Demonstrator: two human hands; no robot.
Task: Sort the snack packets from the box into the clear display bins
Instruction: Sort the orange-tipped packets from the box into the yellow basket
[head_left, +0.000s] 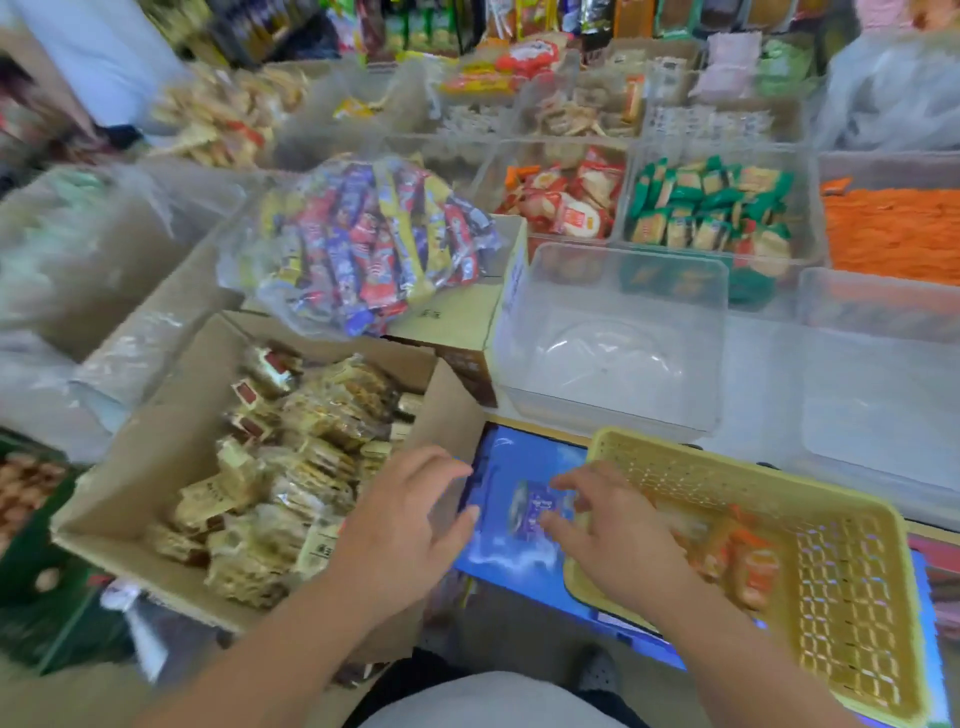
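Head view, left of yellow basket (841, 587): left hand (410, 514) loose, empty; right hand (613, 540) at blue packet (532, 512), grasp unclear.

- Both of my forearms rise bare from the bottom edge of the view, angling in toward the middle.
- My left hand (410, 519) is palm down with its back to the camera, its fingers (457, 470) spread, loosely bent and holding nothing.
- My right hand (613, 535) is near it but apart, palm down, fingers splayed toward the left, with the thumb (550, 522) below them (blur hides whether they pinch anything).
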